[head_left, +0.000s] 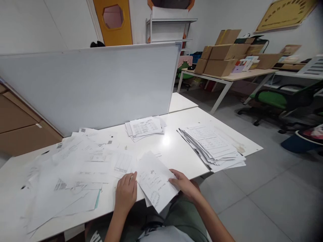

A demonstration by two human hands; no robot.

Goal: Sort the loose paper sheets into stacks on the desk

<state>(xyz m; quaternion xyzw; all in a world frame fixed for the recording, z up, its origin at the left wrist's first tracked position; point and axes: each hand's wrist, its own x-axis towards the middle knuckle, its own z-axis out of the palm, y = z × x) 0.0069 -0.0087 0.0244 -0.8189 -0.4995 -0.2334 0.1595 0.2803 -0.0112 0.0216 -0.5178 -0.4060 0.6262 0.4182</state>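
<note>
A white sheet of paper with handwriting and a round stamp mark lies at a slant over the table's front edge. My right hand pinches its right edge between thumb and fingers. Part of another sheet shows underneath it. My left hand rests palm down on the white table, fingers stretched out, its tips close to the left edge of the sheet. Whether they touch that sheet is hard to see. To the left of this hand spreads a loose pile of printed papers.
A small stack of papers lies by the white partition board. At the right corner is a thicker paper stack. Cardboard boxes stand on a further table; a green chair and a blue bin are at right.
</note>
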